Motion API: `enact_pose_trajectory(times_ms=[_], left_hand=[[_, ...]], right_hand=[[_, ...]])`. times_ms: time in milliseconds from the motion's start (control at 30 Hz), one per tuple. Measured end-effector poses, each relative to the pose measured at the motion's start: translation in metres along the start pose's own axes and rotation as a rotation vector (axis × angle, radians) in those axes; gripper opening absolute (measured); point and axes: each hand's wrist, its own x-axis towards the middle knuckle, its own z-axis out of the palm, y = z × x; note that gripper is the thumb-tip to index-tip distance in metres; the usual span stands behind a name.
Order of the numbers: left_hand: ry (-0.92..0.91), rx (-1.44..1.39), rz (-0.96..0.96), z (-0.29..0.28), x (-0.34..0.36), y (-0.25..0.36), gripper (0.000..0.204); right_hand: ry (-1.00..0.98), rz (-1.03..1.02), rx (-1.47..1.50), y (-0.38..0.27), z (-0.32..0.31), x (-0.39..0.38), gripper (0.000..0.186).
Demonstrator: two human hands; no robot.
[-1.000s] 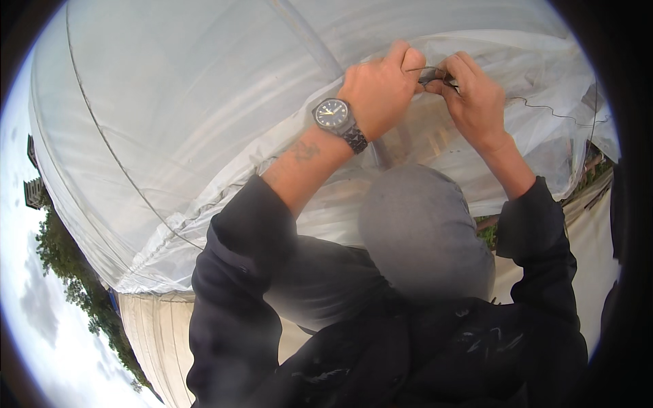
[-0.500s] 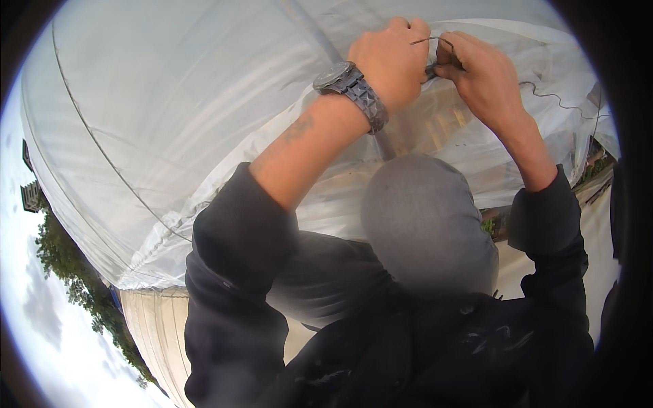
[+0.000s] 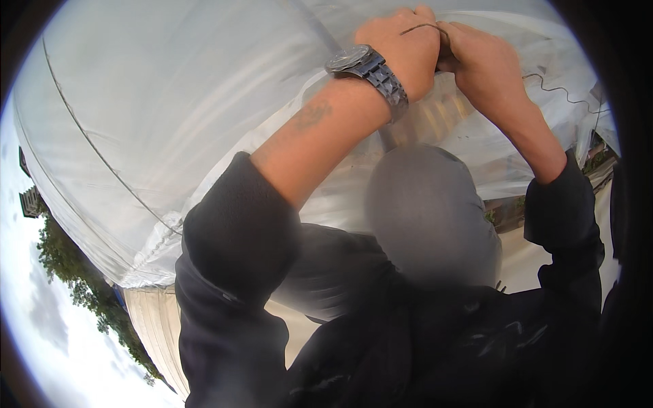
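My left hand (image 3: 401, 51), with a dark watch (image 3: 364, 64) on its wrist, is closed against the clear plastic sheeting (image 3: 204, 81) at the upper middle. What its fingers hold, if anything, is hidden. Right beside it, my right hand (image 3: 484, 64) pinches a thin dark wire (image 3: 423, 26), whose bent end sticks out over the back of my left hand. Both hands now touch or nearly touch. To the right of my right hand, a length of dark wavy wire (image 3: 561, 97) runs across the sheeting.
A dull pole (image 3: 316, 27) shows behind the sheeting near my left hand. A thin cord (image 3: 92, 136) crosses the sheeting on the left. My bent knee (image 3: 432, 211) in grey trousers rises below the hands. Trees (image 3: 75, 272) stand at far left, beside beige fabric (image 3: 156, 326).
Both hands have shifted slightly up and right in view and come closer together, covering the gap between them. The thin wire's bent end now lies further over my left hand.
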Motion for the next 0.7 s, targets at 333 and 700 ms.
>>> enact_pose_trajectory(times_ms=[333,700], left_hand=[[-0.255,-0.026,-0.391,-0.023,0.011,0.015,0.033],[-0.072,-0.059,-0.476,-0.006,-0.007,0.015,0.031]], right_hand=[[-0.022,0.084,0.692,0.004,-0.049,-0.038,0.02],[-0.273,-0.08,-0.232,0.024,-0.055,-0.028,0.025]])
